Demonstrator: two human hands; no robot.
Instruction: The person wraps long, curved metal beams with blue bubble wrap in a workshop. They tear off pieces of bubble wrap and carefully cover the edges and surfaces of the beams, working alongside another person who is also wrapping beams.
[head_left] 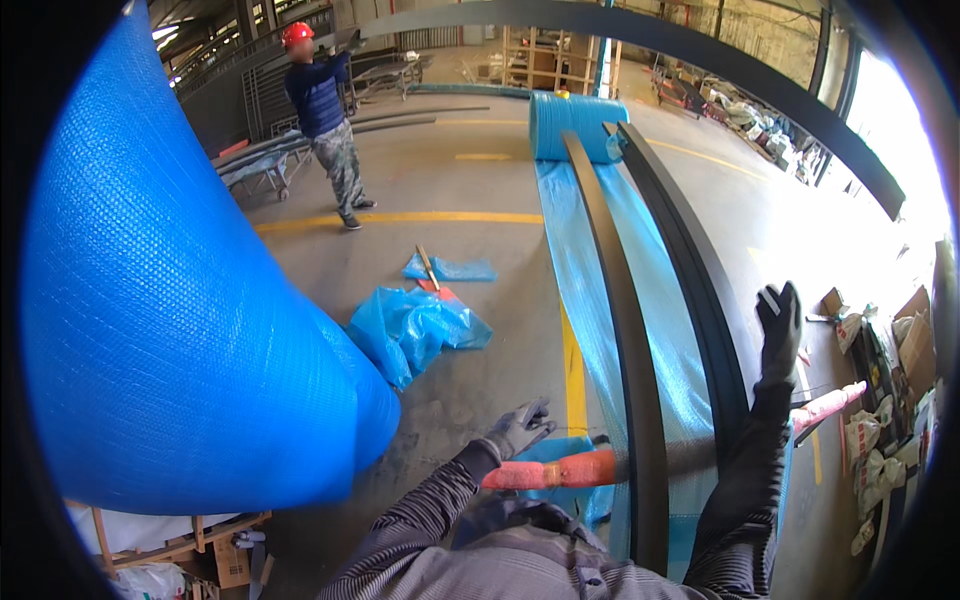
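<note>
My left hand (518,430), in a grey glove, is held low above a pink-wrapped crossbar (560,470), its fingers extended and nothing in them. My right hand (780,335), gloved too, is raised beyond the long black profile (690,260), fingers apart and empty. Left of that profile runs a brown-grey profile (612,250). Both stretch away from me over a strip of blue bubble wrap (575,240) that comes off a big roll (575,125). A long dark bar (640,25) is up in the air, one end near a co-worker's raised hands, clear of mine.
A co-worker (325,120) in a red helmet stands at the far left. A huge blue bubble-wrap roll (200,300) fills the left side. Crumpled blue wrap (410,325) and a thin stick (428,268) lie on the floor. Bags and cardboard (915,345) are heaped at the right.
</note>
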